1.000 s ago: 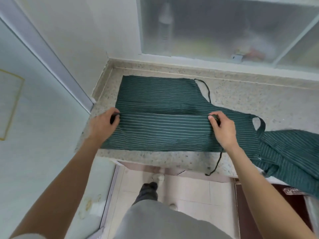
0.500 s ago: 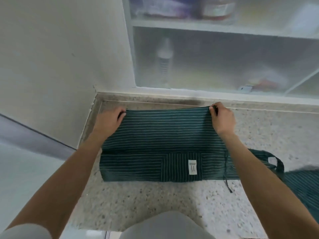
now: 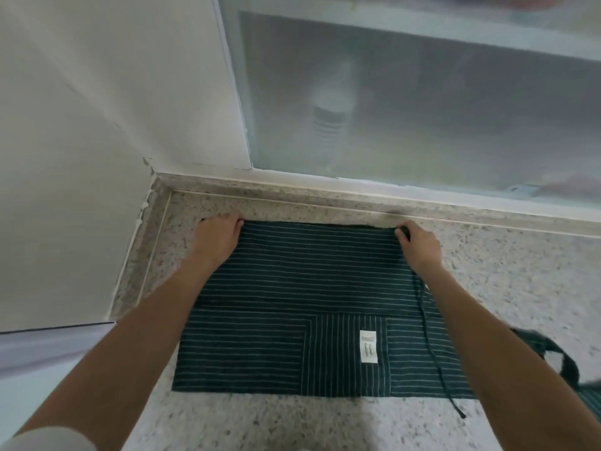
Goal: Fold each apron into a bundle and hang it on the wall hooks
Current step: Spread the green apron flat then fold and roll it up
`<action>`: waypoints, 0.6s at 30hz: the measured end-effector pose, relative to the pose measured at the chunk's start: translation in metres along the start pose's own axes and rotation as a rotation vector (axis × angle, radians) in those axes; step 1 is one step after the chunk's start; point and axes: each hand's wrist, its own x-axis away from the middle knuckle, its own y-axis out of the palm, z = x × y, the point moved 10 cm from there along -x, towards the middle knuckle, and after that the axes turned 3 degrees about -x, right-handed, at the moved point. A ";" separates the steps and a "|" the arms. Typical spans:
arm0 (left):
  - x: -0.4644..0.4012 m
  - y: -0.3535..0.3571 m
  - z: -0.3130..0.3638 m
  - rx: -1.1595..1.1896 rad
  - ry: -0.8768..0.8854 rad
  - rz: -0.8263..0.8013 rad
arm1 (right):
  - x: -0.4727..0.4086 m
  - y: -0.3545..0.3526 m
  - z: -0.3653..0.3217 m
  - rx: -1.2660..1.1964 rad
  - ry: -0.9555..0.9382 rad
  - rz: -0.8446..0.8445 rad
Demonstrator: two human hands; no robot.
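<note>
Head view: striped apron [image 3: 292,288] lies flat at desk [image 3: 504,288] back-left corner. Left hand [image 3: 216,237] & right hand [image 3: 419,244] each pinch a far corner. Align edges w/ layer below, flatten before letting go.

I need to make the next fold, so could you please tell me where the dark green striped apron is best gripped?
Probably at the two far corners of the dark green striped apron, where the left hand and right hand grip it. It lies flat on the speckled stone counter, so that edge can be drawn toward the near edge.
</note>
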 end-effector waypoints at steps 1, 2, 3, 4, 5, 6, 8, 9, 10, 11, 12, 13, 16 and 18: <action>0.001 0.002 -0.001 0.000 0.023 0.030 | -0.002 0.000 -0.001 0.035 0.000 0.011; 0.000 0.003 -0.003 -0.005 0.034 0.055 | -0.005 -0.001 -0.004 0.073 0.005 0.025; 0.000 0.005 -0.005 -0.017 0.037 0.061 | -0.007 -0.002 -0.006 0.125 0.013 0.041; -0.001 0.008 -0.008 -0.033 0.033 0.066 | -0.009 -0.002 -0.009 0.185 0.022 0.056; -0.001 0.009 -0.009 -0.048 0.026 0.081 | -0.011 -0.001 -0.012 0.242 0.027 0.069; -0.001 0.010 -0.010 -0.065 0.020 0.099 | -0.012 0.002 -0.015 0.284 0.029 0.075; 0.001 0.011 -0.007 -0.114 0.008 0.148 | -0.014 0.007 -0.021 0.312 0.005 0.084; 0.002 0.009 -0.003 -0.130 0.000 0.171 | -0.013 0.009 -0.024 0.304 -0.020 0.100; 0.004 0.007 0.006 -0.126 0.007 0.185 | -0.011 0.009 -0.025 0.283 -0.042 0.118; 0.008 0.006 0.021 -0.097 0.040 0.191 | -0.006 0.007 -0.023 0.252 -0.055 0.153; 0.013 0.005 0.040 -0.057 0.089 0.196 | 0.001 0.003 -0.020 0.220 -0.074 0.204; 0.017 0.004 0.063 -0.005 0.149 0.184 | 0.008 -0.002 -0.019 0.196 -0.087 0.257; 0.048 0.024 0.147 0.127 0.325 -0.006 | 0.055 -0.009 0.001 0.082 -0.134 0.377; 0.075 0.048 0.197 0.165 0.404 -0.193 | 0.096 -0.008 0.019 0.002 -0.128 0.413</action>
